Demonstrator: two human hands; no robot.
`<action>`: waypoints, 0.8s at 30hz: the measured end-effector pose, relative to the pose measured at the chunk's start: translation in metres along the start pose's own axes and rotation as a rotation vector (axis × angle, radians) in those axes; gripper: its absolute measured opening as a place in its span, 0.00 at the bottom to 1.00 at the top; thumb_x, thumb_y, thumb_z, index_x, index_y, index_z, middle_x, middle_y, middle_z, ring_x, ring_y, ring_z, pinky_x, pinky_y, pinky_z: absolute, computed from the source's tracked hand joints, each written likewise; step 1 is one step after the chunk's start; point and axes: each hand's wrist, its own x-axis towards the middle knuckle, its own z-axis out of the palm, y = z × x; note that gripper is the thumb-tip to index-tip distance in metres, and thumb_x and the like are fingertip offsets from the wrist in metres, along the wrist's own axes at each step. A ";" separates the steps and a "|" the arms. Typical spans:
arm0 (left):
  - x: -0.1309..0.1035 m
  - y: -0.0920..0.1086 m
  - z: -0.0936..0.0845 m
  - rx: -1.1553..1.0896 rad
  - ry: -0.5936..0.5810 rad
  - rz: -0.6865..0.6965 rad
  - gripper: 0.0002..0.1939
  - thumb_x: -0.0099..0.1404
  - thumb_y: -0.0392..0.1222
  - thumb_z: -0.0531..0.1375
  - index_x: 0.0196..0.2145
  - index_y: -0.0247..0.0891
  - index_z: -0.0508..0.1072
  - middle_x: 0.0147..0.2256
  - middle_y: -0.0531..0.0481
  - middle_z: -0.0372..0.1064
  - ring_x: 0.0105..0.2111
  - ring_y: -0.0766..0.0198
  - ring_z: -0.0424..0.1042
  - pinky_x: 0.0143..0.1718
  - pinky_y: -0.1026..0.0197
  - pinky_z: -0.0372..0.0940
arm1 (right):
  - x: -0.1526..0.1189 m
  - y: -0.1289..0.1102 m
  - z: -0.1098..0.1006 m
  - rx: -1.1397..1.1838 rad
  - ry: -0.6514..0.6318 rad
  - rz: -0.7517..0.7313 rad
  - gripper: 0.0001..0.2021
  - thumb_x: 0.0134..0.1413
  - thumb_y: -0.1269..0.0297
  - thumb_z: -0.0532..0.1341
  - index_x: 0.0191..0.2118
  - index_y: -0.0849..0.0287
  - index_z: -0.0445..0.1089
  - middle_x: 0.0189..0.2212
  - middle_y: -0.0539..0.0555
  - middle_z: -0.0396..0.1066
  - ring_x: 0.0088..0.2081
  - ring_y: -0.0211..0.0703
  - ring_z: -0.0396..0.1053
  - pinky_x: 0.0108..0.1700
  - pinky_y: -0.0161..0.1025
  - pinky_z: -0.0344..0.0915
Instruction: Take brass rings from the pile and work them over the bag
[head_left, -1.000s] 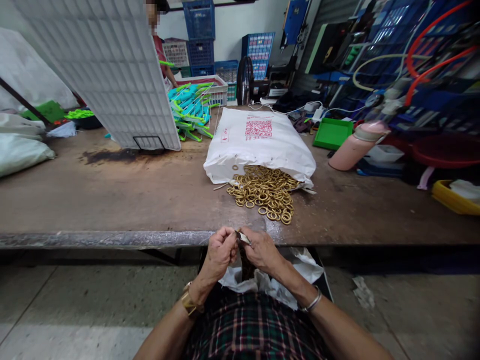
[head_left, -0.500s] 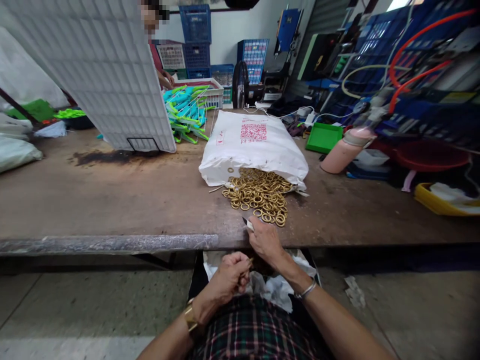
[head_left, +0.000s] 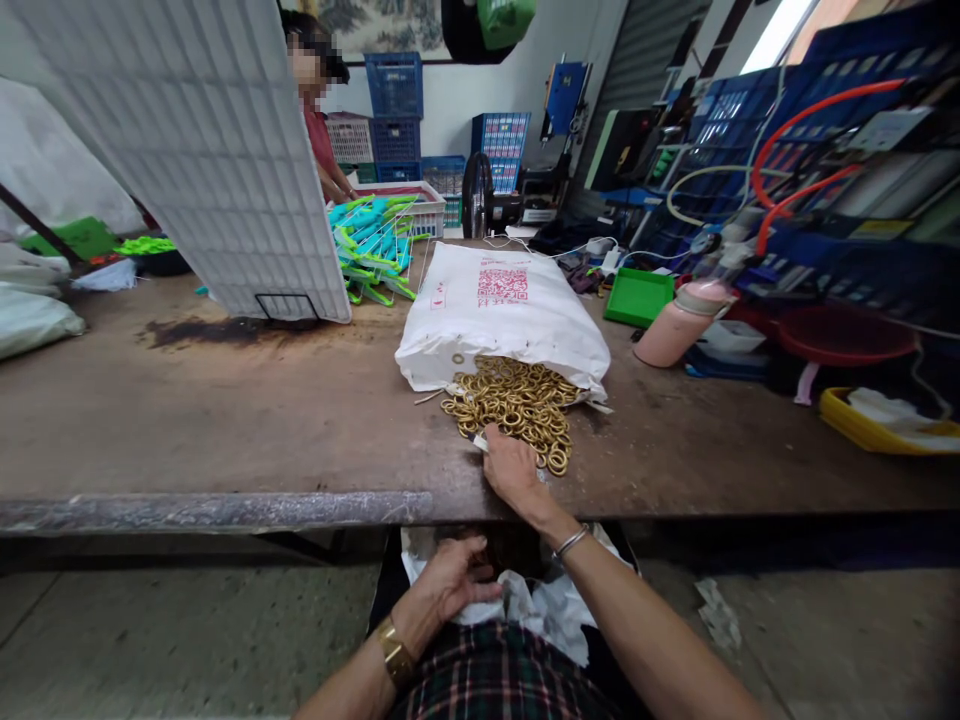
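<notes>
Many brass-coloured rings (head_left: 517,395) spill from the mouth of a white sack (head_left: 487,290) with red print. At the near edge of this pile, my right hand (head_left: 514,470) is closed round a small knife-like tool (head_left: 478,441) with a dark tip and pale body. My left hand (head_left: 456,580) is over my lap, below the table edge, its fingers apart and nothing seen in it. Beneath and beside it lies an open white bag (head_left: 551,600) with a dark brownish inside, whose contents I cannot make out.
On the brown table (head_left: 225,420), a white grid panel (head_left: 247,180) leans at left. Teal and green plastic pieces (head_left: 375,245) lie behind it, near a person (head_left: 321,140). A pink bottle (head_left: 679,325), green tray (head_left: 639,297) and yellow tray (head_left: 870,425) are at right.
My left hand has opened, and the small thing in its fingers is no longer seen there. My right hand has moved slightly left, its tool now against the rings. The view has tilted up slightly.
</notes>
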 end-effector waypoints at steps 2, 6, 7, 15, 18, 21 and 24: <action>0.002 -0.003 -0.001 0.028 -0.021 0.032 0.09 0.54 0.37 0.58 0.34 0.33 0.64 0.29 0.48 0.64 0.24 0.65 0.65 0.26 0.59 0.62 | 0.000 -0.001 0.000 -0.002 0.005 -0.001 0.10 0.54 0.73 0.47 0.40 0.61 0.61 0.28 0.61 0.72 0.33 0.48 0.71 0.31 0.36 0.59; 0.000 -0.007 -0.002 0.094 -0.041 0.103 0.14 0.49 0.41 0.62 0.33 0.34 0.66 0.32 0.47 0.64 0.26 0.65 0.65 0.24 0.62 0.61 | -0.002 0.000 0.001 -0.015 0.015 -0.026 0.10 0.54 0.74 0.46 0.39 0.62 0.61 0.28 0.61 0.72 0.32 0.48 0.72 0.31 0.37 0.58; -0.003 -0.008 -0.002 0.123 -0.042 0.128 0.15 0.48 0.43 0.62 0.33 0.34 0.66 0.33 0.47 0.63 0.27 0.64 0.66 0.23 0.63 0.61 | -0.003 0.001 0.002 -0.014 0.014 -0.036 0.10 0.54 0.74 0.46 0.39 0.62 0.61 0.27 0.61 0.72 0.32 0.48 0.72 0.30 0.36 0.58; -0.047 0.012 0.016 0.487 -0.086 0.495 0.17 0.53 0.49 0.57 0.34 0.32 0.68 0.27 0.50 0.65 0.23 0.68 0.64 0.19 0.67 0.59 | -0.019 0.015 0.005 0.156 0.006 -0.068 0.09 0.51 0.71 0.50 0.38 0.61 0.63 0.27 0.56 0.70 0.29 0.42 0.68 0.29 0.34 0.52; -0.050 0.029 0.025 0.527 0.020 0.662 0.19 0.55 0.47 0.55 0.42 0.33 0.64 0.24 0.53 0.63 0.19 0.70 0.62 0.17 0.68 0.58 | -0.029 0.023 0.000 0.468 -0.001 -0.106 0.08 0.53 0.66 0.49 0.30 0.60 0.63 0.23 0.51 0.66 0.27 0.37 0.62 0.29 0.33 0.51; -0.043 0.042 0.030 0.596 0.083 0.764 0.24 0.56 0.45 0.54 0.49 0.34 0.59 0.21 0.57 0.61 0.17 0.70 0.60 0.17 0.69 0.57 | -0.042 0.028 -0.006 0.869 -0.063 -0.160 0.10 0.53 0.61 0.49 0.25 0.59 0.60 0.20 0.46 0.60 0.25 0.34 0.56 0.27 0.31 0.51; -0.038 0.046 0.034 0.699 0.022 0.775 0.20 0.57 0.46 0.54 0.46 0.34 0.65 0.18 0.57 0.60 0.16 0.71 0.59 0.17 0.69 0.56 | -0.054 0.030 -0.008 1.169 -0.192 -0.139 0.09 0.50 0.60 0.51 0.25 0.59 0.58 0.18 0.44 0.54 0.22 0.31 0.51 0.25 0.30 0.50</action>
